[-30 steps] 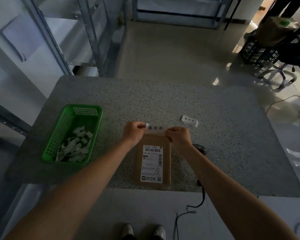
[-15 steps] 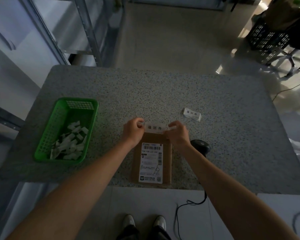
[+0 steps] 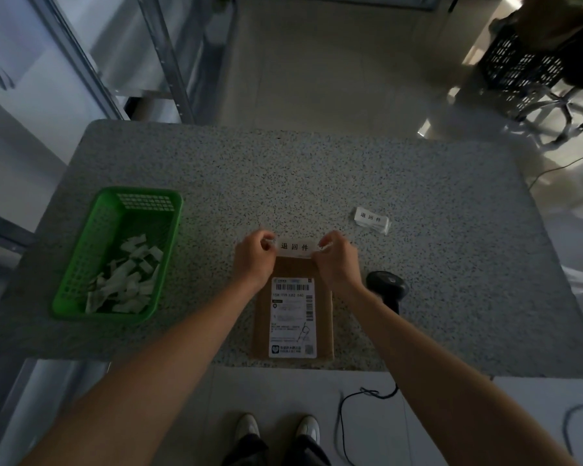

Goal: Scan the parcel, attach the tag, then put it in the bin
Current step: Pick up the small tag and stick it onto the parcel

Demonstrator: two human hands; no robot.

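A grey speckled stone desk [image 3: 317,169] with rounded corners fills the view, its near edge just above the person's white shoes [image 3: 276,428]. Toward the desk's left edge sits a green perforated plastic basket [image 3: 91,237] holding a heap of crumpled white paper strips [image 3: 125,280]. At the middle of the near edge lies a flat brown cardboard parcel [image 3: 323,331], lengthwise toward the far edge, with a white printed shipping label [image 3: 293,317] on its top face. Just right of the parcel, near the front edge, a black handheld barcode scanner [image 3: 387,285] rests with its cable [image 3: 354,401] hanging off the desk. The left hand [image 3: 254,260] and right hand [image 3: 337,260] each pinch one end of a white rectangular tag printed with black characters [image 3: 295,247], stretched across the parcel's far end. A second, similar small white printed tag [image 3: 371,219] lies apart, toward the right edge.
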